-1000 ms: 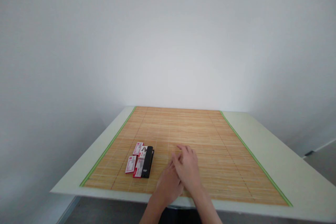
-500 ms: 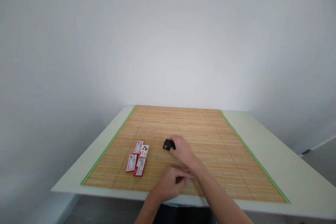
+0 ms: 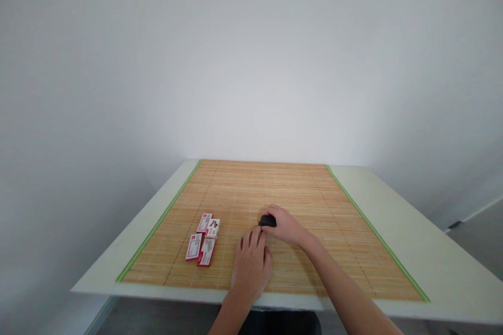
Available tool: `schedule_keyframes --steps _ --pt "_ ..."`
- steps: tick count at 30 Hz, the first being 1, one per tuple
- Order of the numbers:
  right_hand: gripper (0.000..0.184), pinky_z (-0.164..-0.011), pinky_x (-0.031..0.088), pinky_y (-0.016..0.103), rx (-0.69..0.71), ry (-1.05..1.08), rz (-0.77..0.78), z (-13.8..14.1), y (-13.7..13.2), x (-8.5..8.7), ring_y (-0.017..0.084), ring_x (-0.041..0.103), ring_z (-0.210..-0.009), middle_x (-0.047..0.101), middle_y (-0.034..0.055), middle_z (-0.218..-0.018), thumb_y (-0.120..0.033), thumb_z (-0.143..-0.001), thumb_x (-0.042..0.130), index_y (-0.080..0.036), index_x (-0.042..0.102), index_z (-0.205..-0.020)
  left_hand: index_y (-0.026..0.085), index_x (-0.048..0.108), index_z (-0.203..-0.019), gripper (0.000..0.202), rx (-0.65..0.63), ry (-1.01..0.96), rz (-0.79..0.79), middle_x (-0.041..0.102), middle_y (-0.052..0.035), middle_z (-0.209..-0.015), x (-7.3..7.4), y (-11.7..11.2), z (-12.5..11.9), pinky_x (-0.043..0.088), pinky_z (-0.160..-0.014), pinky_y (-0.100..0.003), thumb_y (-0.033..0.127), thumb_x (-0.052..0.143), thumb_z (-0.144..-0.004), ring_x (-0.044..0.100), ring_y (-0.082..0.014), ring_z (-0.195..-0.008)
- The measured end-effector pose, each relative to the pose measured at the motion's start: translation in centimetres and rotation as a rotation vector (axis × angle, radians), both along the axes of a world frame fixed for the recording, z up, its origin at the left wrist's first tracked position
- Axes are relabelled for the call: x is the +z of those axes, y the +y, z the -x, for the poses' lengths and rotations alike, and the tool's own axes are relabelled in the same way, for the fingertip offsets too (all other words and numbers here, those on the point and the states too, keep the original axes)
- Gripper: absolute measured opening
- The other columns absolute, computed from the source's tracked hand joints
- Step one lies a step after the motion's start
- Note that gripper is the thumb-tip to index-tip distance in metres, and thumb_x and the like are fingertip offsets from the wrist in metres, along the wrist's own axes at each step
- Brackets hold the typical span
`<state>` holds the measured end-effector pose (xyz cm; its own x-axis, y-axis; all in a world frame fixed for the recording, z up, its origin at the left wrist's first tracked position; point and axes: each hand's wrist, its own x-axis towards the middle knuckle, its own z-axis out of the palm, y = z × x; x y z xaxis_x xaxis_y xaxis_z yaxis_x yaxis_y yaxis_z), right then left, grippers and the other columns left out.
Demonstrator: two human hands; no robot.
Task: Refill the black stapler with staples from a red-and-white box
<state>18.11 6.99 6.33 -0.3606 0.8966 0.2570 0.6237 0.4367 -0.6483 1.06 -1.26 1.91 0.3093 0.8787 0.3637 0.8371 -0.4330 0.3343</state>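
Observation:
My right hand [image 3: 285, 224] is closed around a small black stapler [image 3: 268, 220] near the middle of the mat, with the stapler's front end pointing left. Much of the stapler is hidden by the fingers. My left hand [image 3: 251, 263] lies palm down on the bamboo mat [image 3: 251, 183], fingers stretched forward. Its fingertips reach close to the stapler's front end; whether they touch it I cannot tell. To the left of that hand lie several small red and white boxes, among them a box with a dark picture [image 3: 212, 227] and a red-edged box [image 3: 206, 252].
The mat has green edging [image 3: 159, 221] and lies on a white table [image 3: 396, 214]. A pale wall [image 3: 251, 63] rises behind the table's far edge. The front edge of the table is close to my body.
My right hand has shifted the stapler slightly right and turned it. My left hand, blurred and curled below before, has moved forward and now lies flat near the stapler.

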Motion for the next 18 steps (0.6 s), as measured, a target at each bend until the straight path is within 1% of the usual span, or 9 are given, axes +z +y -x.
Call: schedule_keyframes --steps 2,3,6,8,9,11,13,15,18 --pt "0.018 -0.087 0.048 0.032 -0.05 0.042 -0.048 0.4 -0.5 -0.1 0.02 0.062 -0.094 0.069 0.0043 -0.098 -0.021 -0.078 0.07 -0.021 0.071 -0.097 0.025 0.05 -0.145 0.054 0.017 0.0 0.013 0.052 -0.0058 -0.148 0.0 0.1 0.0 0.034 -0.114 -0.049 0.016 0.046 -0.093 0.046 -0.0283 -0.13" --pt "0.018 -0.09 0.047 0.034 -0.099 0.081 -0.088 0.3 -0.8 -0.1 0.02 0.061 -0.098 0.068 0.0053 -0.101 -0.023 -0.082 0.067 -0.021 0.07 -0.1 0.025 0.049 -0.147 0.056 0.023 -0.001 0.021 0.051 -0.0056 -0.15 0.0 0.1 0.0 0.033 -0.115 -0.049 0.015 0.047 -0.092 0.046 -0.0283 -0.131" --pt "0.023 -0.096 0.047 0.037 -0.34 0.267 -0.233 -1.3 -2.4 -0.5 0.023 0.06 -0.104 0.068 0.0076 -0.108 -0.03 -0.087 0.062 -0.021 0.069 -0.107 0.026 0.046 -0.15 0.06 0.027 -0.002 0.048 0.048 -0.0047 -0.152 -0.1 0.2 0.1 0.031 -0.116 -0.049 0.015 0.047 -0.09 0.044 -0.0284 -0.133" --pt "0.026 -0.091 0.05 0.037 -0.528 0.4 -0.262 -3.1 -3.5 -1.3 0.023 0.062 -0.101 0.069 0.0082 -0.108 -0.037 -0.087 0.061 -0.021 0.07 -0.106 0.025 0.045 -0.15 0.06 0.021 -0.005 0.066 0.048 -0.0047 -0.153 -0.1 0.2 0.2 0.031 -0.116 -0.049 0.015 0.047 -0.09 0.044 -0.0284 -0.134" --pt "0.03 -0.086 0.051 0.036 -0.611 0.455 -0.235 -4.0 -4.0 -1.9 0.023 0.063 -0.098 0.07 0.0084 -0.108 -0.04 -0.088 0.06 -0.02 0.07 -0.107 0.025 0.045 -0.15 0.06 0.018 -0.009 0.073 0.048 -0.0049 -0.153 0.0 0.2 0.2 0.031 -0.116 -0.048 0.015 0.046 -0.091 0.044 -0.0284 -0.134" --pt "0.04 -0.078 0.052 0.034 -0.76 0.557 -0.134 -5.7 -4.9 -3.4 0.022 0.065 -0.088 0.072 0.0079 -0.101 -0.047 -0.088 0.057 -0.018 0.07 -0.113 0.025 0.045 -0.15 0.06 0.011 -0.021 0.082 0.048 -0.0052 -0.153 0.1 0.2 0.2 0.03 -0.116 -0.049 0.015 0.045 -0.091 0.044 -0.0286 -0.134" --pt "0.052 -0.069 0.052 0.034 -0.86 0.626 -0.018 -6.9 -5.5 -5.1 0.021 0.064 -0.073 0.072 0.0051 -0.085 -0.053 -0.088 0.055 -0.016 0.067 -0.122 0.025 0.046 -0.15 0.06 0.007 -0.04 0.085 0.049 -0.0056 -0.152 0.1 0.3 0.2 0.03 -0.116 -0.049 0.015 0.046 -0.09 0.043 -0.0288 -0.135" --pt "0.062 -0.064 0.052 0.034 -0.892 0.671 0.064 -7.6 -5.9 -6.5 0.021 0.063 -0.063 0.07 0.0025 -0.074 -0.057 -0.087 0.054 -0.014 0.063 -0.131 0.025 0.047 -0.148 0.059 0.0 -0.067 0.081 0.05 -0.0057 -0.151 0.0 0.4 0.1 0.03 -0.116 -0.05 0.014 0.047 -0.09 0.044 -0.0285 -0.135" --pt "0.071 -0.064 0.055 0.036 -0.857 0.736 0.112 -8.0 -6.1 -7.6 0.022 0.064 -0.063 0.07 0.0023 -0.076 -0.062 -0.084 0.056 -0.016 0.058 -0.139 0.027 0.052 -0.144 0.056 -0.039 -0.117 0.068 0.053 -0.0045 -0.147 -0.2 0.5 0.4 0.035 -0.115 -0.047 0.013 0.047 -0.09 0.046 -0.0263 -0.134"
